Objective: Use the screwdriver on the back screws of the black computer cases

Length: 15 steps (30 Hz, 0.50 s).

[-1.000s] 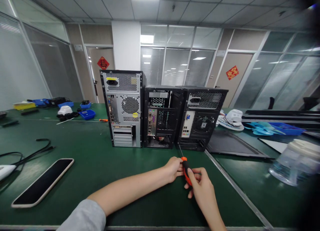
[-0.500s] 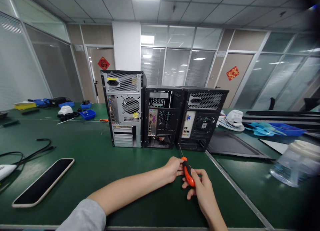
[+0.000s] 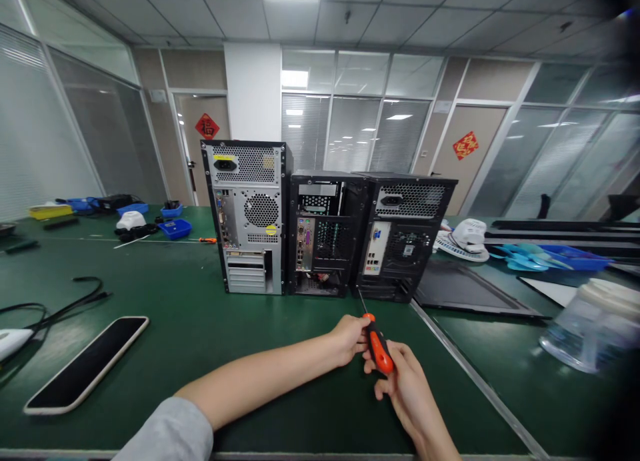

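Note:
My left hand [image 3: 351, 340] pinches the front of the handle of an orange and black screwdriver [image 3: 379, 346]. Around the handle's rear end, my right hand [image 3: 400, 374] has its thumb and fingers closed. The screwdriver's shaft points away from me, its tip at the lower left corner of the right-hand black computer case [image 3: 430, 248]. Whether the tip sits in a screw is too small to tell. Beside that case stand a black case with an open upper bay [image 3: 351, 231] and a taller silver-backed case [image 3: 245, 214], all upright with their backs towards me.
A phone [image 3: 87, 364] and black cables [image 3: 65, 309] lie at the left. Blue trays [image 3: 176, 229] and another screwdriver [image 3: 207, 240] are farther back. At the right are a dark panel [image 3: 470, 291], a clear jar [image 3: 585, 334] and a white cap [image 3: 469, 236].
My right hand has turned slightly around the screwdriver handle, and the handle's rear end has shifted a little to the right. My left hand has stayed almost in place.

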{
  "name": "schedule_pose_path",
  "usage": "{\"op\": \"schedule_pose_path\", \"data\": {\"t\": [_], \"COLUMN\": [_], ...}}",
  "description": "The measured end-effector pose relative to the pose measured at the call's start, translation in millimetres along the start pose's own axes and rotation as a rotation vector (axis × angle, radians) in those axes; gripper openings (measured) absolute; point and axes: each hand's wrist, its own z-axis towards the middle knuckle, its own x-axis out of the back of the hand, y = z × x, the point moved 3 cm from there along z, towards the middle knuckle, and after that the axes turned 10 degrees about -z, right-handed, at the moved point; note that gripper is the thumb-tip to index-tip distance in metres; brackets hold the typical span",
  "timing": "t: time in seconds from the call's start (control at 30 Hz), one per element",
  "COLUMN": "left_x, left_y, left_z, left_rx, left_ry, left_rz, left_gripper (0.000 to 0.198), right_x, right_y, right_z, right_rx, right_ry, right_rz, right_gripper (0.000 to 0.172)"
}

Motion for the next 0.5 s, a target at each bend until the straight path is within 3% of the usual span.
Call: {"op": "schedule_pose_path", "data": {"t": [0.5], "left_x": [-6.0], "left_y": [3.1], "left_z": [-6.2], "left_rx": [0.034], "left_ry": [-0.026], "left_rz": [0.050], "left_gripper": [0.031], "right_x": [0.0], "right_y": [8.6], "right_z": [4.1], "right_rx": [-0.056], "right_ry": [0.004], "right_rz": [0.225], "right_gripper": [0.026]}}
